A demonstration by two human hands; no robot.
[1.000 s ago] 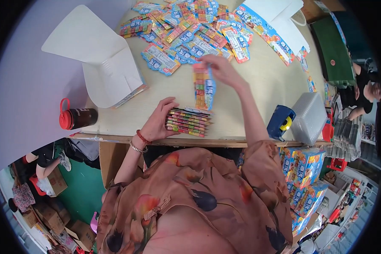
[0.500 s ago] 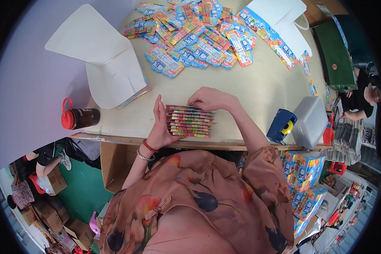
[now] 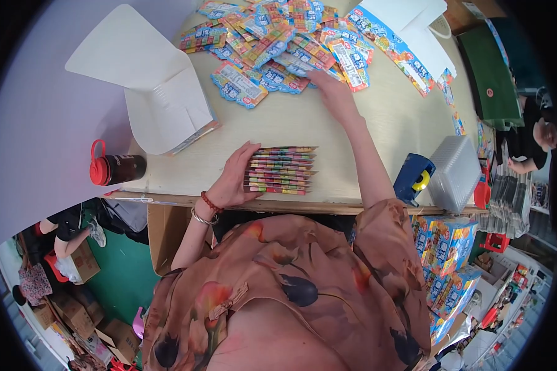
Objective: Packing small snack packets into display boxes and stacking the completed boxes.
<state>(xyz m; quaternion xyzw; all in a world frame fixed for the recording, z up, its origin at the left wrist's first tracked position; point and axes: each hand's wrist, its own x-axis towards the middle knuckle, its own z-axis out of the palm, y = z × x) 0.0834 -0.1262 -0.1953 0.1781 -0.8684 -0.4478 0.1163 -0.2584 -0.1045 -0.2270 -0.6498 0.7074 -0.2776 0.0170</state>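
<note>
Left hand (image 3: 231,176) clasps stacked multicoloured flat packets (image 3: 283,170)
Right hand (image 3: 333,93) at blue-and-orange, white-lettered packet pile (image 3: 269,51) (fingertips hidden; can't tell its grip)

Row of flat packets (image 3: 283,170), grasped at its left end near the front edge of the table (image 3: 241,133): the packets are ranged closely one behind another, apparently on edge, their thin rims upward and bands of pink, yellow and green between. Beyond and well apart, a loose heap of similar packets (image 3: 269,46) lies overlapping at varied angles, with scalloped blue borders, some showing multicoloured segments, others pale printed panels.
</note>
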